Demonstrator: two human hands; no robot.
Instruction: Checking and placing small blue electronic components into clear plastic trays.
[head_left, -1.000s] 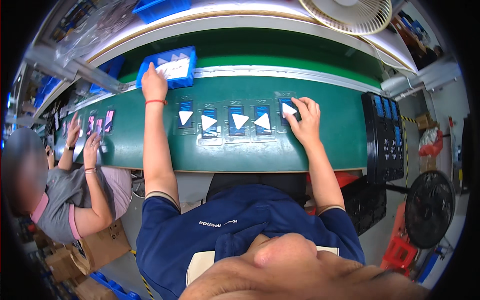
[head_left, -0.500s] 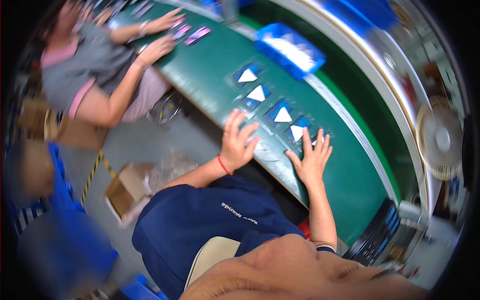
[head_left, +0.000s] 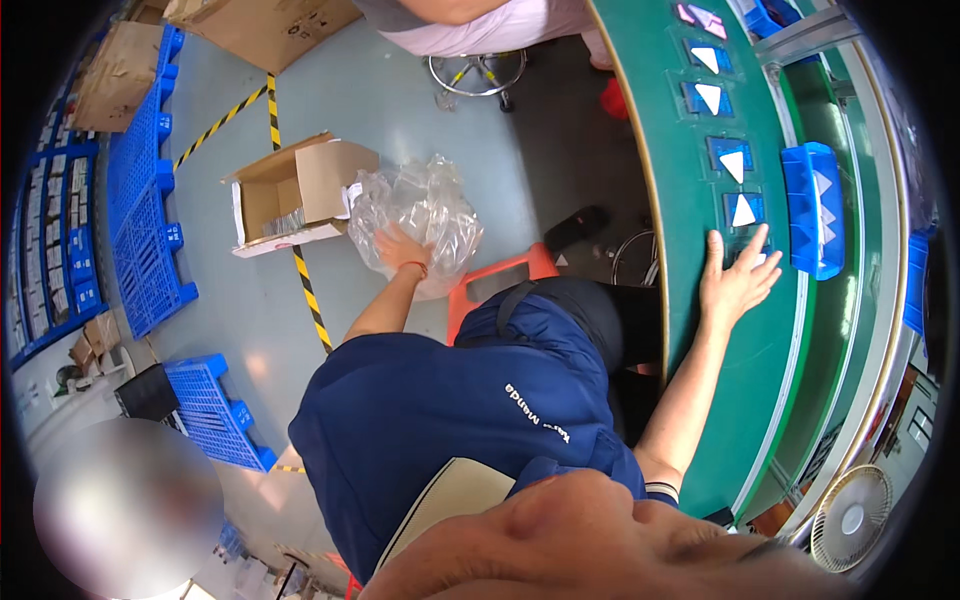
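Observation:
My left hand (head_left: 402, 252) reaches down to a crumpled clear plastic bag (head_left: 437, 210) beside a cardboard box. Its fingers look spread against the film, partly blurred by it, and no held thing shows. On the green table (head_left: 735, 400) my right hand (head_left: 736, 288) lies open, fingers apart. A blue rectangular piece with a white triangle (head_left: 743, 210) lies just beyond its fingertips. Another such piece, with a white patch (head_left: 760, 260), is partly hidden under the fingers. Several more of these blue pieces, in clear plastic, run in a row up the table.
An open cardboard box (head_left: 275, 205) with flat pieces inside stands on the floor. A blue bin (head_left: 812, 215) of white triangles sits along the table's far side. A red stool (head_left: 500, 280), a wheeled stool (head_left: 478, 72), blue pallets (head_left: 140, 235) and a seated co-worker (head_left: 480, 25) are nearby.
My left hand has moved from above the table edge down to the plastic bag on the floor. The view has swung left, while my right hand stays at the row's near end.

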